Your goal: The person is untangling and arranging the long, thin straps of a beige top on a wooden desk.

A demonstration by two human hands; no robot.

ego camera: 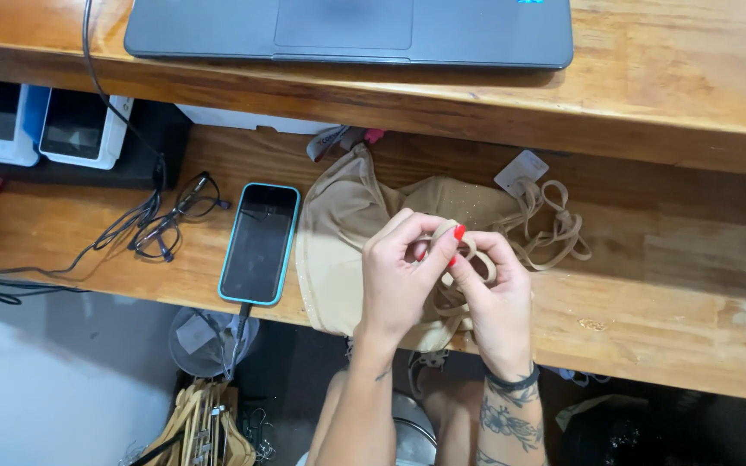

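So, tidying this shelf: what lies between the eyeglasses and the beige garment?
A dark phone in a teal case, screen up, seen in the head view.

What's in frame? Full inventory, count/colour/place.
garment: 1, beige, on lower shelf, centre
straps: several, beige, tangled at the garment's right end, one in both hands
tag: 1, white, by the straps
phone: 1, black with teal case, left of garment, cable plugged in
glasses: 1, dark frame, left of phone
cables: several, black, left side of shelf
small devices: 2, white, far left, dark screens
laptop: 1, grey, on upper wooden desk
hangers: several, wooden, below shelf
left hand: pinching a strap, red nails
right hand: holding same strap, black wristband
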